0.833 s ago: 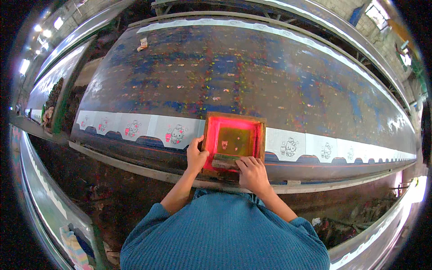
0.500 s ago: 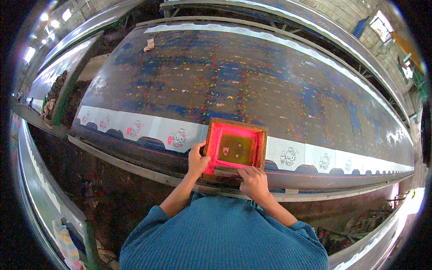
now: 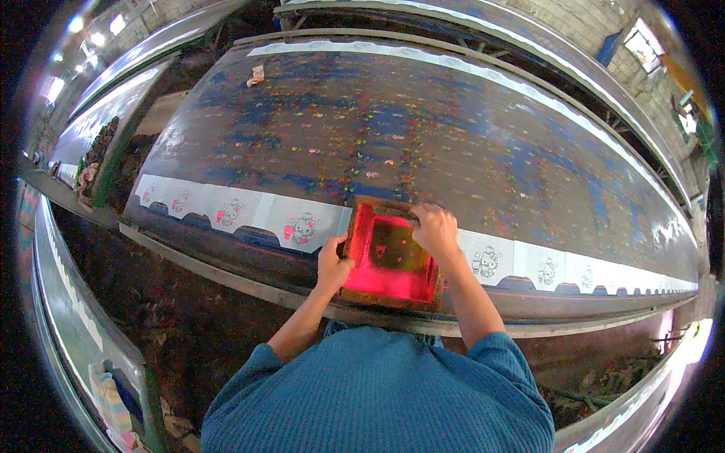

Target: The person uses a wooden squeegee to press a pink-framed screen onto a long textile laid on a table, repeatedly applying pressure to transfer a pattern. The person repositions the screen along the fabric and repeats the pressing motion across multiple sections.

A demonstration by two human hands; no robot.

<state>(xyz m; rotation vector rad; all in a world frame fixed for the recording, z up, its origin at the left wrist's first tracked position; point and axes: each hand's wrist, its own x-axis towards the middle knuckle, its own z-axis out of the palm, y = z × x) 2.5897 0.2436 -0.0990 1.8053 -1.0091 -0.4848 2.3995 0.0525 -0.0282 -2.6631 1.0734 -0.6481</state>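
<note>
A wooden-framed printing screen [image 3: 393, 285] lies over the white printed strip at the table's near side. Bright pink ink coats its inner border and pools at its near end; small motifs show in its olive mesh. My left hand [image 3: 333, 266] is closed round the frame's left side, thumb on top. At the far right corner of the screen, my right hand [image 3: 436, 229] has its fingers curled over a squeegee [image 3: 390, 211], a dark bar along the far inner side, mostly hidden by the hand and hard to tell from the frame.
The long dark table [image 3: 302, 113] is speckled with coloured ink. Along its near edge runs the white strip [image 3: 249, 214]: cartoon figures left of the screen carry pink, those to the right only outlines. A crumpled scrap [image 3: 256, 75] lies far left. A rail [image 3: 219, 272] borders the near side.
My right hand has moved from the screen's near side to its far side with the squeegee. Pink ink now spreads at the near end. My left hand keeps its hold on the frame.
</note>
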